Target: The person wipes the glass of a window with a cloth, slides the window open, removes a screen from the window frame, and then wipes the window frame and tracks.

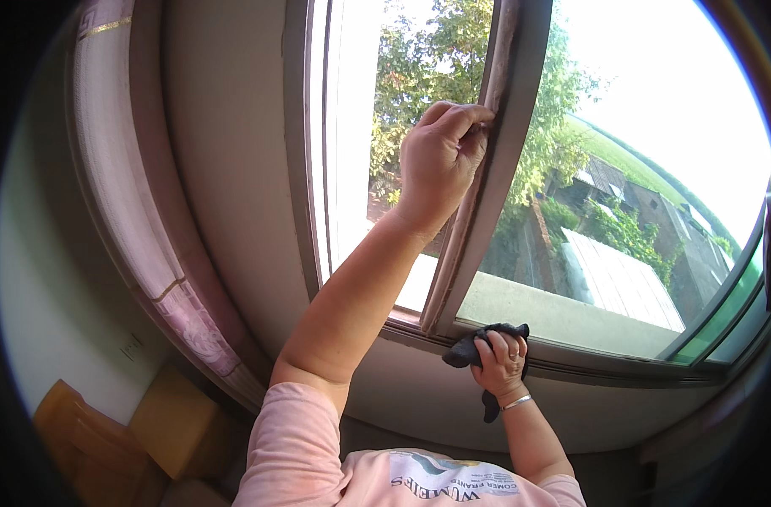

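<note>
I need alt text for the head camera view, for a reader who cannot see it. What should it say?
A person's left hand grips the upright edge of a grey metal window frame, while the right hand, wearing a thin silver bracelet, presses a dark crumpled cloth on the lower window track. Outside are green trees and rooftops.

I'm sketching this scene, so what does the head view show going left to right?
Cardboard boxes → pink curtain → wall strip → left hand gripping the window sash frame → right hand holding a dark cloth on the sill → tin roof outside.
</note>
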Tool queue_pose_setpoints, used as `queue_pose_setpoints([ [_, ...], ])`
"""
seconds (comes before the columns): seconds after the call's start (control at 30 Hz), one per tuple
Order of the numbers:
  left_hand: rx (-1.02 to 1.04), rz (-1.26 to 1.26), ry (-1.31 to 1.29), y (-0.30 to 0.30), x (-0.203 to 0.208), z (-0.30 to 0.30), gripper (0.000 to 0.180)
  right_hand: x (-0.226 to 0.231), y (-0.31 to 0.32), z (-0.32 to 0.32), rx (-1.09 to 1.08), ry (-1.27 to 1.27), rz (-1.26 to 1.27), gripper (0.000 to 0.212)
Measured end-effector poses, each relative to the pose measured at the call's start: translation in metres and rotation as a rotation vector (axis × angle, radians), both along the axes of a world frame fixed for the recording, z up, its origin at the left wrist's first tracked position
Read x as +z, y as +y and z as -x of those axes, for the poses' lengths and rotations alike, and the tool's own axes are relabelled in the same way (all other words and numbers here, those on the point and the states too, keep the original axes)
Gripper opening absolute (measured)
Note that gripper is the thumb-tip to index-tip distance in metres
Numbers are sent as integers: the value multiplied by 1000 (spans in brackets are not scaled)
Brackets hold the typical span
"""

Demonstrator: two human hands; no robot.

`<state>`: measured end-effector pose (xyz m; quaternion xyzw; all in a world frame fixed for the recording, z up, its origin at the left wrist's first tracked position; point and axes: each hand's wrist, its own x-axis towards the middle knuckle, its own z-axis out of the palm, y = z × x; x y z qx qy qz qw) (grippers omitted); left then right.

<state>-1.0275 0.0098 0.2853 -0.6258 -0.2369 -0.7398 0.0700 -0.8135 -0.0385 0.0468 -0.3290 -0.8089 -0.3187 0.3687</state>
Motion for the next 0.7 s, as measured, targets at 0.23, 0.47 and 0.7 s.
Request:
queue_pose_setpoints([
  [0.23,84,-59,-23,2,-27,-8,16,-1,1,0,-1,-2,14,39],
  [0.47,46,-28,-69,5,-19,-11,9,-2,1,-4,5,3,18,42],
  [0.7,92,-80,-130,11,9,-17,7,-2,2,-2,27,22,11,39],
])
